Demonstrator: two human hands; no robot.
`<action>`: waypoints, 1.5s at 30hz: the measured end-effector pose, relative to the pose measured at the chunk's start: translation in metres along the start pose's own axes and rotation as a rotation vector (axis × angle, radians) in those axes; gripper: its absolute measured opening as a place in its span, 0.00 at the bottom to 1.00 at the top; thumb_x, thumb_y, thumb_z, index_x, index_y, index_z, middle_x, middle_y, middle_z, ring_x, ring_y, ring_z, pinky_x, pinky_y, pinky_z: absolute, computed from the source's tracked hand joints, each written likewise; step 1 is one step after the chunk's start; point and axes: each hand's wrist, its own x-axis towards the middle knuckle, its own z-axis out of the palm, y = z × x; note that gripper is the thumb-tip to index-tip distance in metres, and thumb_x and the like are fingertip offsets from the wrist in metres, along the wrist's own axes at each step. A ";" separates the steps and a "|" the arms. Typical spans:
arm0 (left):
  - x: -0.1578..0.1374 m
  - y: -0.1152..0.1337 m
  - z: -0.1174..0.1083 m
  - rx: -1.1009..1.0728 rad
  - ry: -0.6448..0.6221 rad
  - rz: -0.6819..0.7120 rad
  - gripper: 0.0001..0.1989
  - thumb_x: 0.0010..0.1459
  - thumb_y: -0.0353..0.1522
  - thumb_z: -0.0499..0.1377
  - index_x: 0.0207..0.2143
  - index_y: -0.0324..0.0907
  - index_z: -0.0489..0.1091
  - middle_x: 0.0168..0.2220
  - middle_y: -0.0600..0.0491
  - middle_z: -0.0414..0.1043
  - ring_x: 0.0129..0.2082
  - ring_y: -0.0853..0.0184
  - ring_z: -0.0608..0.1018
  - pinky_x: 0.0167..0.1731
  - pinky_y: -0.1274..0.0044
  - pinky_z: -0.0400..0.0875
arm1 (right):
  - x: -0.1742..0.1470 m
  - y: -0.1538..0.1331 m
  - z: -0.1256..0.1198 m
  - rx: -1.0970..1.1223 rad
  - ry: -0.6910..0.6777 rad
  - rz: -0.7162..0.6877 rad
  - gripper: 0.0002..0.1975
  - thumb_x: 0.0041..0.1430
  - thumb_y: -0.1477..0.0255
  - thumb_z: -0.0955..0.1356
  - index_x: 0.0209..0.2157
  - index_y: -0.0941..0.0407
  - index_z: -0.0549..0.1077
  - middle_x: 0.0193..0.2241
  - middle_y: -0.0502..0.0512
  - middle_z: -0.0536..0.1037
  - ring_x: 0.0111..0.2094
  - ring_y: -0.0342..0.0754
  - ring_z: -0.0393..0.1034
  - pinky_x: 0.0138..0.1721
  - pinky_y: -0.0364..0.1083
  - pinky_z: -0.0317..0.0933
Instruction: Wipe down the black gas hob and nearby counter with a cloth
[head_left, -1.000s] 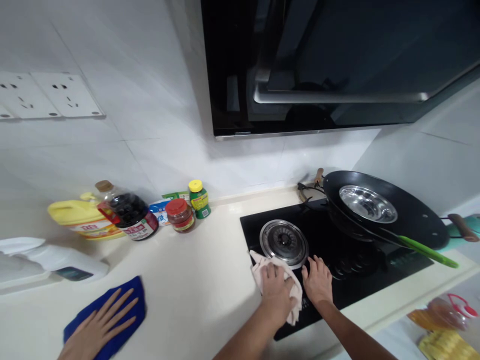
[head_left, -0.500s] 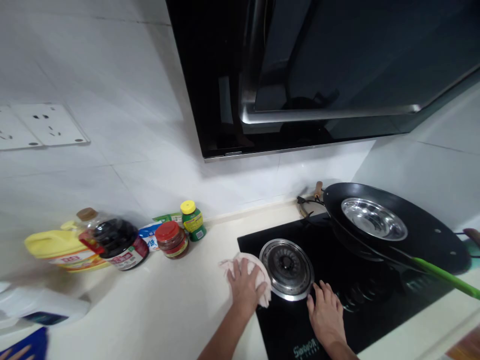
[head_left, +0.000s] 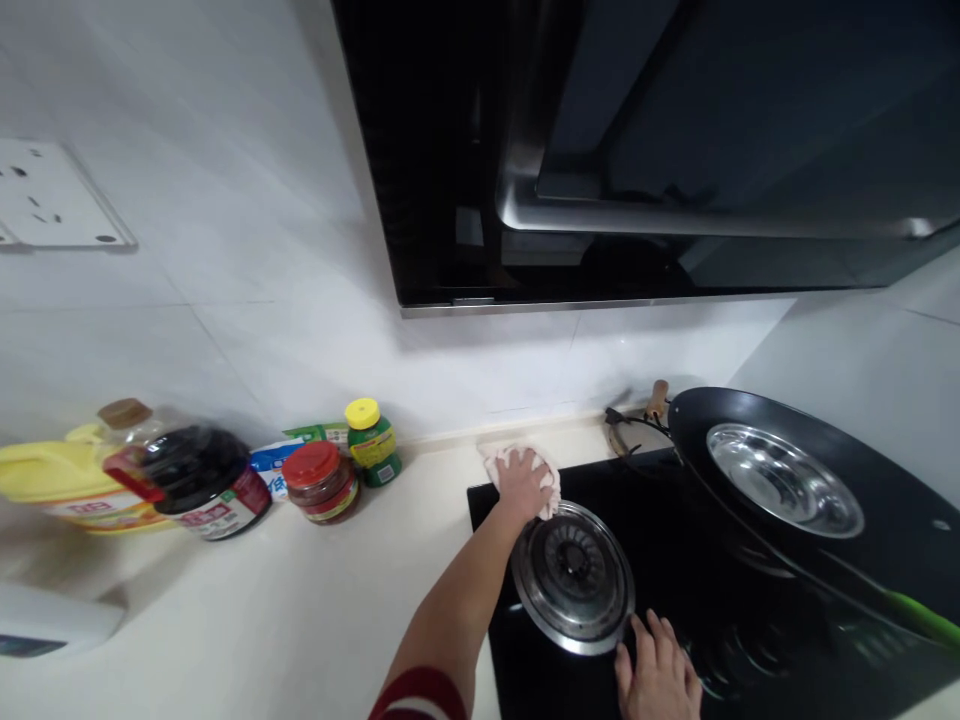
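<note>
White sockets (head_left: 60, 195) sit on the wall at far left; below them I see part of a white bottle (head_left: 56, 615) on the tabletop (head_left: 300, 620). Along the tabletop's back edge, a yellow jug (head_left: 82, 490), a dark sauce bottle (head_left: 214, 485) with a red handle, a blue-and-white packet (head_left: 271, 463), a red-lidded jar (head_left: 322, 485) and a yellow-capped green bottle (head_left: 373, 445) crowd together.

Further right, the person's left hand (head_left: 523, 485) has its fingers bent over a pale pink cloth (head_left: 555, 485), holding it down at the back-left corner of the black cooktop (head_left: 652, 500), partly on the tabletop. Just in front is a round metal burner (head_left: 574, 580). Beside its front rim rests the right hand (head_left: 660, 675), fingers slightly parted and holding nothing I can see. At the cooktop's right end, a black wok (head_left: 701, 440) carries a shiny steel bowl (head_left: 784, 480) and a green-handled utensil (head_left: 926, 620).
</note>
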 end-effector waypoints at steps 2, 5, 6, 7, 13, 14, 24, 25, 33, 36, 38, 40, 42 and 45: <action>0.009 -0.001 0.001 -0.009 -0.011 0.016 0.25 0.64 0.45 0.63 0.60 0.45 0.69 0.63 0.45 0.69 0.60 0.54 0.74 0.59 0.53 0.74 | -0.001 0.005 0.006 -0.010 -0.005 0.013 0.28 0.70 0.58 0.56 0.57 0.57 0.76 0.63 0.67 0.72 0.67 0.65 0.62 0.61 0.63 0.62; 0.011 -0.022 -0.004 -0.005 -0.012 -0.007 0.25 0.64 0.45 0.62 0.59 0.45 0.69 0.63 0.45 0.69 0.59 0.55 0.74 0.59 0.54 0.74 | -0.002 0.006 0.008 -0.012 -0.015 0.027 0.28 0.70 0.58 0.56 0.58 0.57 0.76 0.64 0.67 0.71 0.67 0.65 0.62 0.61 0.63 0.62; 0.008 -0.033 -0.007 0.003 -0.005 -0.021 0.25 0.64 0.45 0.62 0.59 0.45 0.69 0.63 0.45 0.69 0.59 0.55 0.74 0.59 0.54 0.74 | -0.002 0.006 0.007 -0.006 -0.017 0.030 0.29 0.69 0.58 0.56 0.58 0.57 0.76 0.64 0.67 0.71 0.67 0.66 0.62 0.61 0.64 0.62; 0.003 -0.044 -0.011 0.012 0.006 -0.036 0.25 0.64 0.45 0.62 0.59 0.45 0.69 0.63 0.45 0.69 0.59 0.55 0.74 0.59 0.54 0.74 | -0.002 0.005 0.005 0.003 -0.019 0.031 0.29 0.69 0.58 0.56 0.58 0.57 0.76 0.64 0.67 0.71 0.67 0.66 0.62 0.61 0.64 0.62; -0.050 -0.110 -0.037 0.091 0.087 -0.122 0.23 0.65 0.45 0.62 0.59 0.46 0.70 0.64 0.45 0.69 0.59 0.55 0.74 0.59 0.55 0.74 | 0.001 -0.002 -0.008 0.078 -0.007 0.037 0.27 0.68 0.58 0.57 0.55 0.55 0.76 0.62 0.67 0.72 0.66 0.67 0.63 0.61 0.66 0.61; -0.059 -0.119 -0.041 0.104 0.095 -0.142 0.23 0.65 0.44 0.62 0.59 0.46 0.70 0.64 0.45 0.69 0.59 0.56 0.74 0.59 0.55 0.74 | 0.002 -0.003 -0.010 0.088 -0.008 0.041 0.26 0.68 0.58 0.57 0.55 0.55 0.76 0.62 0.67 0.72 0.66 0.67 0.63 0.61 0.67 0.61; -0.110 -0.148 -0.060 0.153 0.025 -0.267 0.24 0.65 0.45 0.62 0.59 0.45 0.69 0.62 0.45 0.70 0.57 0.56 0.76 0.57 0.56 0.76 | 0.006 -0.016 -0.027 0.104 0.030 0.032 0.29 0.67 0.59 0.55 0.54 0.59 0.75 0.59 0.72 0.73 0.65 0.69 0.63 0.60 0.67 0.60; -0.114 -0.143 -0.059 0.155 0.008 -0.271 0.24 0.65 0.45 0.62 0.59 0.45 0.69 0.61 0.45 0.71 0.57 0.57 0.76 0.57 0.56 0.76 | 0.006 -0.017 -0.029 0.104 0.041 0.027 0.29 0.67 0.59 0.54 0.54 0.60 0.75 0.59 0.72 0.73 0.65 0.69 0.63 0.60 0.67 0.60; -0.142 -0.120 -0.060 0.144 -0.058 -0.284 0.23 0.64 0.45 0.62 0.57 0.44 0.71 0.59 0.46 0.72 0.56 0.57 0.77 0.56 0.57 0.76 | 0.005 -0.019 -0.030 0.091 0.077 0.025 0.31 0.68 0.57 0.52 0.52 0.60 0.75 0.58 0.72 0.75 0.62 0.70 0.66 0.59 0.67 0.61; -0.140 -0.126 -0.060 0.127 -0.006 -0.353 0.23 0.65 0.45 0.62 0.57 0.44 0.70 0.60 0.45 0.72 0.56 0.57 0.76 0.56 0.56 0.76 | 0.006 -0.015 -0.027 0.098 0.064 0.027 0.30 0.67 0.57 0.53 0.51 0.58 0.76 0.57 0.71 0.75 0.61 0.70 0.67 0.58 0.67 0.62; -0.138 -0.134 -0.059 0.118 0.031 -0.411 0.23 0.65 0.44 0.62 0.58 0.45 0.70 0.61 0.45 0.71 0.57 0.57 0.76 0.56 0.56 0.76 | 0.007 -0.011 -0.025 0.102 0.049 0.029 0.29 0.66 0.56 0.54 0.52 0.57 0.76 0.57 0.71 0.75 0.61 0.70 0.67 0.57 0.67 0.62; -0.141 -0.143 -0.060 0.111 0.059 -0.460 0.23 0.65 0.44 0.62 0.58 0.45 0.70 0.61 0.45 0.71 0.57 0.57 0.76 0.56 0.56 0.76 | 0.007 -0.010 -0.025 0.104 0.036 0.027 0.28 0.66 0.57 0.55 0.53 0.56 0.76 0.58 0.70 0.74 0.62 0.70 0.66 0.58 0.67 0.61; -0.151 -0.151 -0.061 0.110 0.079 -0.504 0.23 0.65 0.44 0.62 0.58 0.45 0.70 0.61 0.45 0.71 0.57 0.57 0.76 0.56 0.56 0.76 | 0.006 -0.009 -0.027 0.103 0.030 0.023 0.28 0.66 0.57 0.55 0.53 0.57 0.75 0.58 0.71 0.74 0.62 0.70 0.66 0.59 0.67 0.60; -0.179 -0.160 -0.065 0.117 0.098 -0.567 0.24 0.65 0.44 0.62 0.59 0.45 0.69 0.61 0.45 0.71 0.57 0.56 0.76 0.56 0.56 0.76 | 0.005 -0.012 -0.031 0.095 0.023 0.007 0.29 0.67 0.57 0.54 0.54 0.59 0.74 0.58 0.72 0.73 0.63 0.70 0.64 0.60 0.68 0.59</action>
